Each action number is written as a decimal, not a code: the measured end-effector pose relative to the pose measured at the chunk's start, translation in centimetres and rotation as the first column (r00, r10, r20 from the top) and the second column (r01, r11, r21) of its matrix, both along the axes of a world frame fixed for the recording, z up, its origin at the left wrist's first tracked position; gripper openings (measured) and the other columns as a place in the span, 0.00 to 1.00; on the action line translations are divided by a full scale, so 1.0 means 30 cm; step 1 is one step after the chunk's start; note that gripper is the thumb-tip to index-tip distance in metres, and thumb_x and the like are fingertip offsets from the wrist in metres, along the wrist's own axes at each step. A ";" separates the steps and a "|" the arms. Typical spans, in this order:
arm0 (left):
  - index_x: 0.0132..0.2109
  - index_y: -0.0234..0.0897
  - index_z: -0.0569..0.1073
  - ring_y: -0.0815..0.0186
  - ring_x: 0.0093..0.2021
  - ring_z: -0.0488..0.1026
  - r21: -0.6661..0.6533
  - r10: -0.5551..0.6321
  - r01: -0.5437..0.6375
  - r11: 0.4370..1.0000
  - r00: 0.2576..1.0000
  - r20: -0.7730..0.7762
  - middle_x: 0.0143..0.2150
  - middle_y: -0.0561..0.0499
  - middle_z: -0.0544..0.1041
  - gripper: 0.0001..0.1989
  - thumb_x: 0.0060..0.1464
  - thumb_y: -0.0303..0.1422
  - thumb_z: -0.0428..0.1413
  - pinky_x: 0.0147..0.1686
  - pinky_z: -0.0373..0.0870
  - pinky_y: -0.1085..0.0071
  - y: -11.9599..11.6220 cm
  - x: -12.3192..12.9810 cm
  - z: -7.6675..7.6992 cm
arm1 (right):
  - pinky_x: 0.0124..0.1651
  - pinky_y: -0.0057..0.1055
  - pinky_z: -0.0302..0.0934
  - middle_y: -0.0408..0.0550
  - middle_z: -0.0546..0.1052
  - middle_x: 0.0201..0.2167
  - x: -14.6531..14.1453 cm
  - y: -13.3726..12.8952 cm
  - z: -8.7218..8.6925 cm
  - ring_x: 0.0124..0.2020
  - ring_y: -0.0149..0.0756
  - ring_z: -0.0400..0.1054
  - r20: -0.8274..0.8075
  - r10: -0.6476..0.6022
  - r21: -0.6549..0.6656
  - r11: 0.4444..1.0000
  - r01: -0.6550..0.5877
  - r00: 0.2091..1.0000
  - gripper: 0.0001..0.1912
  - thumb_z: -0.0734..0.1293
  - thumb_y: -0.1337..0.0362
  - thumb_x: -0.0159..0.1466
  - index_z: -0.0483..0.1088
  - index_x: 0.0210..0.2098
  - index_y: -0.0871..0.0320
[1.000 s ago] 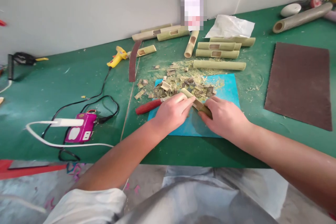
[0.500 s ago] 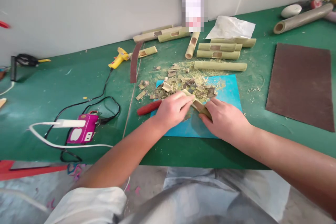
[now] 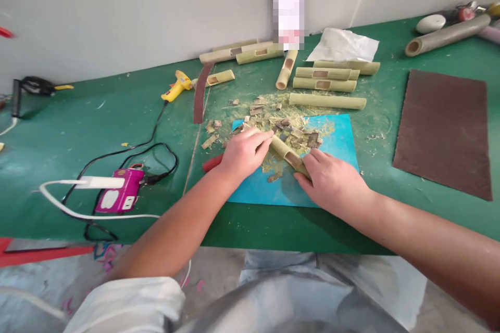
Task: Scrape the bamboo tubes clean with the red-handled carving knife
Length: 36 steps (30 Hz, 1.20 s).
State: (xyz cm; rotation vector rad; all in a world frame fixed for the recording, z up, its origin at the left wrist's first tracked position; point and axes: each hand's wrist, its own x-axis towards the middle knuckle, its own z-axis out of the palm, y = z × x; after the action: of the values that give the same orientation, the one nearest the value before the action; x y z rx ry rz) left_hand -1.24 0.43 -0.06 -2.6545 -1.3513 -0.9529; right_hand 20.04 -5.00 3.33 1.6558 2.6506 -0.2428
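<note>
My right hand (image 3: 332, 174) is wrapped round the near end of a pale green bamboo tube (image 3: 281, 149), which slants away to the left and has a rectangular opening cut in its side. Just left of the tube's far end is my left hand (image 3: 245, 152), its thumb and fingers pressed together; whatever they hold is hidden. Beneath both hands lies a blue mat (image 3: 260, 192), strewn with bamboo chips (image 3: 299, 135) and shavings. A red handle (image 3: 213, 163) pokes out from behind my left hand, the rest of it covered.
Several notched bamboo tubes (image 3: 324, 85) lie toward the wall, some under white paper (image 3: 344, 45). Brown sandpaper (image 3: 443, 132) is at right. On the left sit a yellow glue gun (image 3: 177, 86) with a black cord and a magenta power adapter (image 3: 121, 190). A phone (image 3: 288, 8) leans on the wall.
My left hand has moved left, away from the bamboo tube's far end, which now shows. My right hand keeps hold of the tube and has shifted slightly left.
</note>
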 end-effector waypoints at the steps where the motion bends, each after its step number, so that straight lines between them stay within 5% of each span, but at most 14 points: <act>1: 0.47 0.31 0.78 0.67 0.34 0.75 0.022 0.008 -0.007 1.000 1.000 -0.022 0.35 0.46 0.78 0.13 0.64 0.31 0.51 0.36 0.73 0.72 0.009 -0.004 -0.002 | 0.29 0.30 0.52 0.53 0.74 0.36 0.001 0.000 0.001 0.36 0.38 0.70 0.000 -0.003 -0.009 1.000 0.003 1.000 0.11 0.61 0.60 0.67 0.70 0.38 0.61; 18: 0.43 0.33 0.79 0.67 0.34 0.77 -0.052 -0.032 0.038 0.998 0.993 0.116 0.35 0.47 0.80 0.08 0.61 0.30 0.56 0.38 0.74 0.71 -0.009 0.015 0.012 | 0.34 0.31 0.55 0.52 0.74 0.37 0.012 0.012 -0.013 0.37 0.38 0.70 -0.052 -0.019 -0.037 0.999 0.017 0.998 0.12 0.60 0.59 0.67 0.70 0.40 0.61; 24: 0.45 0.33 0.78 0.67 0.38 0.77 -0.116 -0.129 0.144 0.983 0.983 0.133 0.38 0.46 0.80 0.10 0.63 0.30 0.53 0.42 0.74 0.72 -0.033 0.035 0.012 | 0.34 0.31 0.56 0.52 0.74 0.37 0.014 0.014 -0.015 0.38 0.38 0.71 -0.066 -0.023 -0.034 0.999 0.021 0.998 0.11 0.61 0.60 0.67 0.70 0.39 0.61; 30: 0.44 0.33 0.79 0.66 0.36 0.77 -0.038 -0.004 0.008 0.999 0.995 0.102 0.36 0.46 0.80 0.09 0.62 0.30 0.55 0.38 0.74 0.70 0.011 0.006 0.003 | 0.34 0.31 0.55 0.53 0.74 0.37 0.013 0.016 -0.008 0.37 0.38 0.70 -0.063 -0.028 -0.033 0.999 0.026 0.998 0.11 0.61 0.59 0.67 0.70 0.40 0.61; 36: 0.46 0.32 0.78 0.67 0.35 0.76 -0.063 -0.034 0.039 0.997 0.996 0.080 0.36 0.46 0.79 0.11 0.63 0.31 0.53 0.37 0.73 0.70 -0.010 0.012 0.003 | 0.34 0.31 0.55 0.52 0.74 0.38 0.013 0.015 -0.008 0.37 0.39 0.70 -0.055 -0.029 -0.042 0.999 0.027 0.998 0.12 0.60 0.59 0.67 0.70 0.40 0.61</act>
State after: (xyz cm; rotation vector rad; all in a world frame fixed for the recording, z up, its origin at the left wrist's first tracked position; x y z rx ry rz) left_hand -0.87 0.12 0.03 -2.7248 -1.3766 -1.0458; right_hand 20.44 -4.55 3.10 1.6993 2.6437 -0.3464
